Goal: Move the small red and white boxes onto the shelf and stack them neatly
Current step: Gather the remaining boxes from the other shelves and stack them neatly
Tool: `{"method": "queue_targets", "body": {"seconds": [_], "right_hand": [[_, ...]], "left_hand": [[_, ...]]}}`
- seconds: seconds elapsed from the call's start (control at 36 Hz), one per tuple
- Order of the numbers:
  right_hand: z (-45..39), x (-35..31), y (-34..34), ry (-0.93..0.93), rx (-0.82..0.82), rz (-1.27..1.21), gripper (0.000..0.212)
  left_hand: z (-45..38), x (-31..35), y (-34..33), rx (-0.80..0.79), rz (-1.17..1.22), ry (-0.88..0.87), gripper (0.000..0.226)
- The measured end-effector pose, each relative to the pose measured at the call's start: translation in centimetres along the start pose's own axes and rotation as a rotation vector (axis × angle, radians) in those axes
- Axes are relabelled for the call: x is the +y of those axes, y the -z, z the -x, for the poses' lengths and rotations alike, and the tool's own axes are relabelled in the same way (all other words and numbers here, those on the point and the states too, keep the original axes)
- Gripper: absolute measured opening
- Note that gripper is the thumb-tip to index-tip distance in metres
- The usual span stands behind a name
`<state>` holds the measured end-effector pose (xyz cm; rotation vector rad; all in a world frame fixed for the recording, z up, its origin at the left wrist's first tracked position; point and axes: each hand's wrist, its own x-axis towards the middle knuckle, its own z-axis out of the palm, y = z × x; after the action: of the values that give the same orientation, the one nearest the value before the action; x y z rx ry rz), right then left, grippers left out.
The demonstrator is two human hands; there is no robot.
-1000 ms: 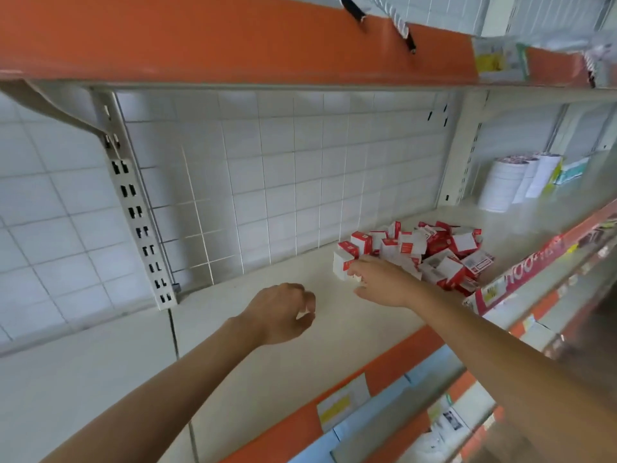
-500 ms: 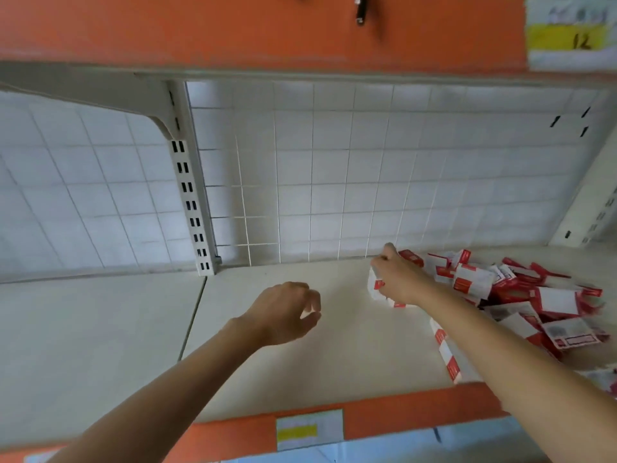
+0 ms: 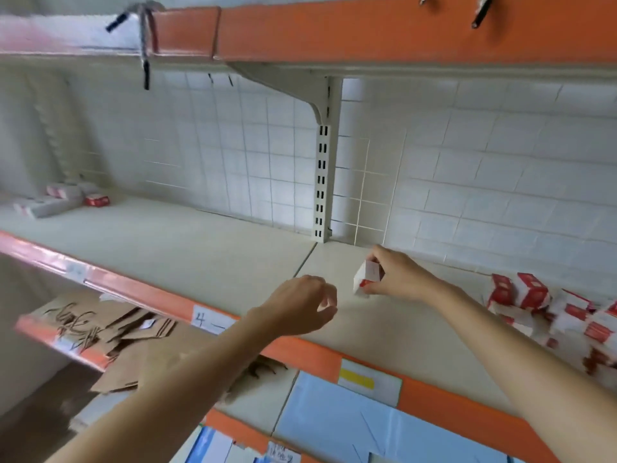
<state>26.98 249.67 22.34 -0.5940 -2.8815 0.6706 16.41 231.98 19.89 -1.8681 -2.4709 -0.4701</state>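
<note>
My right hand (image 3: 397,275) holds a small red and white box (image 3: 366,277) in its fingers, just above the cream shelf (image 3: 207,248) near the seam between two shelf boards. My left hand (image 3: 300,304) hovers a little to the left and nearer to me, fingers loosely curled and holding nothing. A jumbled pile of red and white boxes (image 3: 547,312) lies on the shelf at the far right. A few more small boxes (image 3: 63,198) lie at the far left of the same shelf.
A slotted upright post (image 3: 322,182) with a bracket stands against the white grid back panel. An orange-edged shelf (image 3: 367,28) hangs overhead. Brown paper bags (image 3: 127,332) lie on the lower shelf at the left. Price labels (image 3: 369,379) sit on the orange front edge.
My right hand has lifted one box out of the pile and carried it left across the shelf. The view has swung left, so the pile now sits at the right edge.
</note>
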Motion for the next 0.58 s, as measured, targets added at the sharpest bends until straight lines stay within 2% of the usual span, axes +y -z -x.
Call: {"method": "queue_targets", "body": {"seconds": [0.25, 0.58], "right_hand": [[-7.1, -13.6, -4.6, 0.216, -0.095, 0.005, 0.041], [-13.6, -36.7, -19.3, 0.514, -0.230, -0.100, 0.044]], "left_hand": [[8.9, -10.2, 5.0, 0.092, -0.011, 0.266, 0.016], [27.0, -27.0, 12.3, 0.126, -0.149, 0.568, 0.015]]}}
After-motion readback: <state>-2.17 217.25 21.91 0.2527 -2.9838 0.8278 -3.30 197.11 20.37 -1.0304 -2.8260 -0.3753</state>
